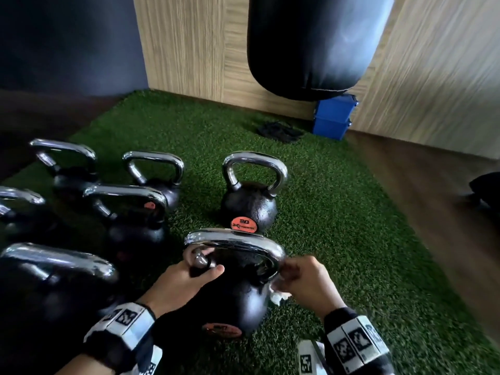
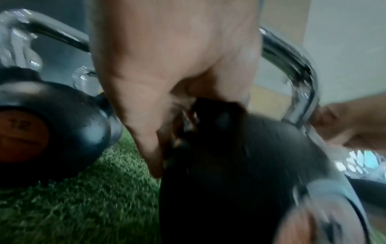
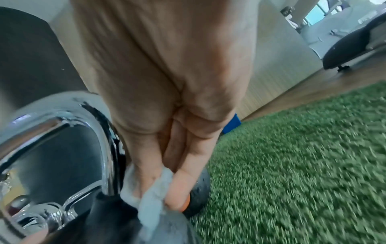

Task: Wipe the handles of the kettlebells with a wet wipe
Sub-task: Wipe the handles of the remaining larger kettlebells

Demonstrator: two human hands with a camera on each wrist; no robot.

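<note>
A black kettlebell (image 1: pixel 235 296) with a chrome handle (image 1: pixel 235 240) stands on the green turf right in front of me. My left hand (image 1: pixel 189 277) grips the handle's left leg near the body; the same hand (image 2: pixel 167 74) fills the left wrist view. My right hand (image 1: pixel 303 282) holds a white wet wipe (image 1: pixel 278 295) against the handle's right leg. In the right wrist view the wipe (image 3: pixel 150 201) is pinched in the fingers (image 3: pixel 181 180) beside the chrome handle (image 3: pixel 100 148).
Several more kettlebells stand on the turf: one marked 20 (image 1: pixel 249 204) just behind, others (image 1: pixel 132 212) in rows to the left. A black punching bag (image 1: pixel 313 44) hangs ahead. Blue boxes (image 1: pixel 334 117) sit by the wooden wall. Wood floor (image 1: pixel 433 190) lies right.
</note>
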